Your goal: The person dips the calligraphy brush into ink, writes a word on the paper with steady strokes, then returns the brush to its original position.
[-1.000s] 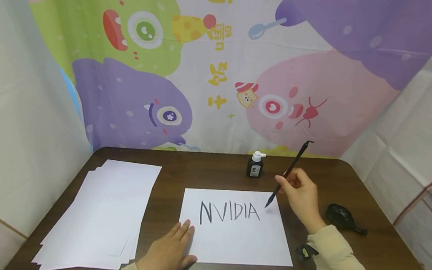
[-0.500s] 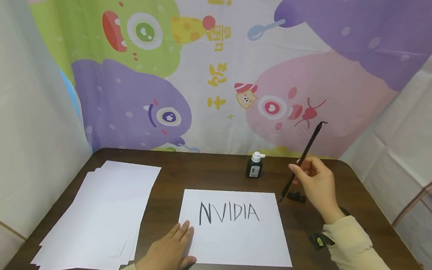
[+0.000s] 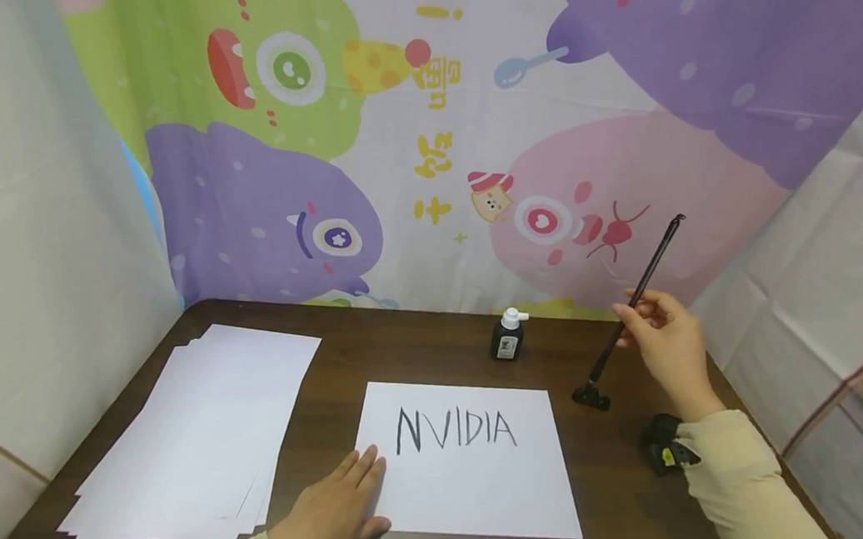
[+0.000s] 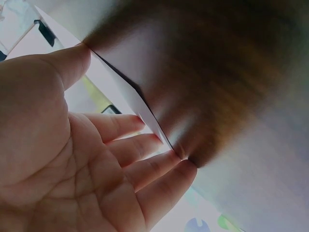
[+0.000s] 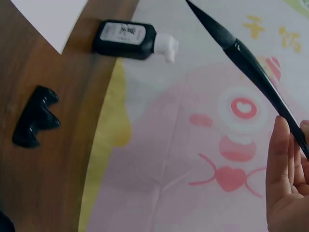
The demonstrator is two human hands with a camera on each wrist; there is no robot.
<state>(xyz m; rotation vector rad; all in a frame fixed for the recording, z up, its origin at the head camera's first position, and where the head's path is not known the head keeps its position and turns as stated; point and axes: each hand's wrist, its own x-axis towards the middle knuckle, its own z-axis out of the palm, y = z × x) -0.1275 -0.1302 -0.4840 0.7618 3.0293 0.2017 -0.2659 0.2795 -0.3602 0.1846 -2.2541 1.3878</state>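
My right hand (image 3: 667,344) pinches the dark shaft of a writing brush (image 3: 649,268), holding it steeply tilted with its tip downward. In the head view that tip overlaps a small black brush rest (image 3: 592,398); the right wrist view shows the brush bristles (image 5: 210,23) well apart from the brush rest (image 5: 36,117). Flat fingers of my left hand (image 3: 333,501) press on the left edge of a white sheet of paper (image 3: 483,499). "NVIDIA" is lettered in black across its upper half. In the left wrist view the left hand (image 4: 96,164) has extended fingers.
A black ink bottle (image 3: 507,337) with a white spout stands behind the sheet. Loosely stacked blank paper (image 3: 194,437) lies at the left of the brown table (image 3: 426,348). A cartoon-printed curtain (image 3: 426,135) hangs at the back. My right wrist and sleeve hide a black dish.
My right hand has carried the brush right and away from the lettering, over to the brush rest. The left hand stays on the sheet.
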